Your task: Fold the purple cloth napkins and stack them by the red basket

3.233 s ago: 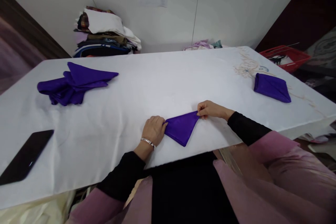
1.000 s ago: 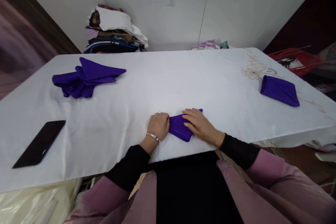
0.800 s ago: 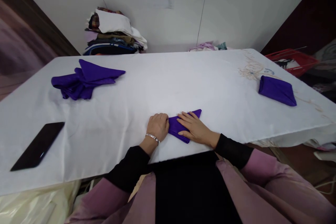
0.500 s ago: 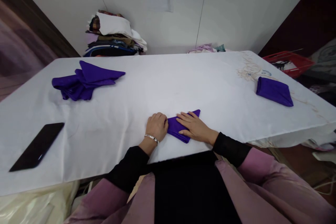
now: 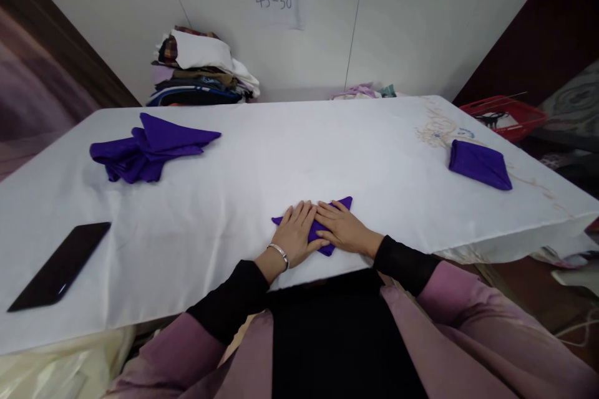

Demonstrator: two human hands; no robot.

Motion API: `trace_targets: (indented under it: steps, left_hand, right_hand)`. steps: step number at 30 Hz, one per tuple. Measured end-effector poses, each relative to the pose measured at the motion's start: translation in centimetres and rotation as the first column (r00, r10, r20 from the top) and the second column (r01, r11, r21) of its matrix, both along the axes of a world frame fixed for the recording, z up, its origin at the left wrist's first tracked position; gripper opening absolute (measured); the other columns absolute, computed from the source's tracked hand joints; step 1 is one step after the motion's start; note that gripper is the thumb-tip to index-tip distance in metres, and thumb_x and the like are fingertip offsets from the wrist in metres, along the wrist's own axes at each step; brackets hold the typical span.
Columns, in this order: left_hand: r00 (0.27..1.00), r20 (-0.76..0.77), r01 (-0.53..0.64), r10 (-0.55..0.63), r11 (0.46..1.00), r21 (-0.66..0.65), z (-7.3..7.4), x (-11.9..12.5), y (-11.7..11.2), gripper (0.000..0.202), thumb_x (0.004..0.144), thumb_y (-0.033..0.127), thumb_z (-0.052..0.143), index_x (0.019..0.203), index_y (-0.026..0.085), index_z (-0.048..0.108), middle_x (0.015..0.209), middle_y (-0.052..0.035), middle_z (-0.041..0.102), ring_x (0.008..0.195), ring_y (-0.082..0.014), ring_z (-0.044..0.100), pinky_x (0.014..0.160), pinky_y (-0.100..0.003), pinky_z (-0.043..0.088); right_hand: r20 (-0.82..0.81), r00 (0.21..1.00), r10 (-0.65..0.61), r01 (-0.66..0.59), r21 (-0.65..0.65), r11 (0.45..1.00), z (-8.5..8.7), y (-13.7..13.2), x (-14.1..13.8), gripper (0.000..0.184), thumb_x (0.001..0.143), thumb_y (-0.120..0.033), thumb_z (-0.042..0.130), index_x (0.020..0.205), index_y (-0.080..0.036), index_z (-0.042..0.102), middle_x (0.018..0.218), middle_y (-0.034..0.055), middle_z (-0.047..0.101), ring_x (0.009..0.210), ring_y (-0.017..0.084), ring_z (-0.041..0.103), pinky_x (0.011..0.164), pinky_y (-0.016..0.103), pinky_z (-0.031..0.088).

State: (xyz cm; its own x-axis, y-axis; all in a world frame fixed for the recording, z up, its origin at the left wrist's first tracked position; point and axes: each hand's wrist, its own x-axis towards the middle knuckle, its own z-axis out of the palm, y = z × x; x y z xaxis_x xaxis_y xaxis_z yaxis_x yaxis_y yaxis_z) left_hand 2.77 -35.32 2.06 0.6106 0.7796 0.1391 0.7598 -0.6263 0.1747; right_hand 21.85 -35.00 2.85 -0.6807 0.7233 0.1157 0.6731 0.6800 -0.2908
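A folded purple cloth [image 5: 316, 232] lies near the front edge of the table, with pointed corners sticking out at its left and upper right. My left hand [image 5: 296, 230] rests flat on its left part, fingers stretched out and pointing away from me. On the right part lies my right hand [image 5: 342, 227], also flat with its fingers extended. The fingertips of both hands almost meet over the middle, so much of the cloth is hidden beneath them.
A crumpled purple cloth [image 5: 154, 148] lies at the back left, and a neatly folded purple packet [image 5: 481, 164] at the right. A dark phone-like slab [image 5: 60, 267] is at the front left. Behind the white table [image 5: 262, 156] stand stacked clothes [image 5: 201, 68] and a red basket [image 5: 519, 121].
My left hand has opened from a curled grip at the cloth's left end and moved right, now flat on the cloth. The right hand stays pressed on it. The view has shifted slightly.
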Motion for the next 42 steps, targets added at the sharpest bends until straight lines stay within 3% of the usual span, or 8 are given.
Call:
trace_targets:
  steps: [3, 6, 16, 23, 26, 31, 42]
  left_hand:
    - [1.0, -0.007, -0.013, 0.013, 1.0, -0.027, -0.5, -0.2, -0.3, 0.081, 0.083, 0.064, 0.041, 0.142, 0.01, 0.027, 0.147, -0.0185, 0.032, 0.138, -0.0311, 0.023, 0.111, -0.051, 0.019]
    - [1.0, -0.023, -0.018, 0.017, 0.998, -0.055, -0.4, -0.3, -0.3, 0.084, 0.083, 0.066, 0.037, 0.143, 0.008, 0.026, 0.148, -0.0186, 0.03, 0.139, -0.0312, 0.021, 0.112, -0.051, 0.017]
    - [0.999, -0.051, -0.026, 0.02, 0.993, -0.116, -0.1, -0.2, -0.3, 0.089, 0.08, 0.074, 0.028, 0.142, 0.011, 0.029, 0.151, -0.0168, 0.025, 0.139, -0.032, 0.018, 0.113, -0.05, 0.015]
    - [0.998, -0.052, -0.04, 0.033, 0.989, -0.143, 0.2, 0.0, -0.3, 0.089, 0.08, 0.074, 0.028, 0.143, 0.01, 0.029, 0.151, -0.0168, 0.024, 0.14, -0.0324, 0.018, 0.113, -0.051, 0.014]
    - [0.997, -0.066, -0.044, 0.035, 0.988, -0.145, 0.3, 0.1, -0.4, 0.09, 0.08, 0.074, 0.027, 0.142, 0.01, 0.03, 0.151, -0.0173, 0.024, 0.14, -0.0328, 0.018, 0.113, -0.051, 0.014]
    - [0.996, -0.077, -0.048, 0.038, 0.991, -0.125, 0.3, 0.0, -0.5, 0.087, 0.082, 0.07, 0.031, 0.143, 0.008, 0.027, 0.151, -0.0166, 0.023, 0.14, -0.0321, 0.016, 0.113, -0.049, 0.012]
    - [0.999, -0.028, -0.047, 0.044, 0.992, -0.119, 0.1, -0.3, -1.0, 0.086, 0.082, 0.072, 0.024, 0.142, 0.01, 0.029, 0.151, -0.0157, 0.023, 0.14, -0.03, 0.016, 0.113, -0.051, 0.008]
  right_hand:
    - [0.027, 1.0, 0.012, -0.012, -0.005, 1.0, -0.1, 0.1, 0.1, 0.055, 0.095, -0.044, 0.033, 0.143, -0.016, 0.032, 0.148, 0.0106, 0.034, 0.139, 0.024, 0.023, 0.112, 0.047, 0.018]
    - [0.033, 0.999, 0.006, -0.006, -0.011, 1.0, -0.3, 0.5, 0.9, 0.063, 0.093, -0.053, 0.034, 0.144, -0.016, 0.028, 0.148, 0.011, 0.032, 0.139, 0.025, 0.022, 0.113, 0.047, 0.017]
    - [0.123, 0.972, -0.199, 0.202, -0.012, 0.979, -0.8, 1.8, 5.8, 0.066, 0.092, -0.06, 0.025, 0.145, -0.021, 0.026, 0.151, 0.0067, 0.027, 0.139, 0.023, 0.022, 0.112, 0.048, 0.018]
    - [0.135, 0.944, -0.302, 0.303, 0.01, 0.953, -0.3, 2.0, 6.7, 0.069, 0.091, -0.06, 0.024, 0.146, -0.018, 0.023, 0.151, 0.0112, 0.026, 0.14, 0.026, 0.02, 0.111, 0.052, 0.019]
    - [0.093, 0.965, -0.246, 0.239, 0.074, 0.968, 0.6, 0.6, 5.3, 0.072, 0.091, -0.06, 0.027, 0.146, -0.015, 0.022, 0.151, 0.0126, 0.023, 0.141, 0.025, 0.015, 0.112, 0.05, 0.016]
    - [0.091, 0.996, 0.014, -0.018, 0.045, 0.999, 0.7, -1.8, 2.2, 0.072, 0.09, -0.062, 0.03, 0.146, -0.017, 0.025, 0.15, 0.0109, 0.028, 0.141, 0.024, 0.016, 0.113, 0.048, 0.015]
    - [0.168, 0.984, 0.053, -0.061, 0.042, 0.997, -0.5, -1.8, 2.0, 0.065, 0.089, -0.062, 0.032, 0.144, -0.026, 0.03, 0.152, 0.0101, 0.021, 0.14, 0.029, 0.016, 0.11, 0.054, 0.019]
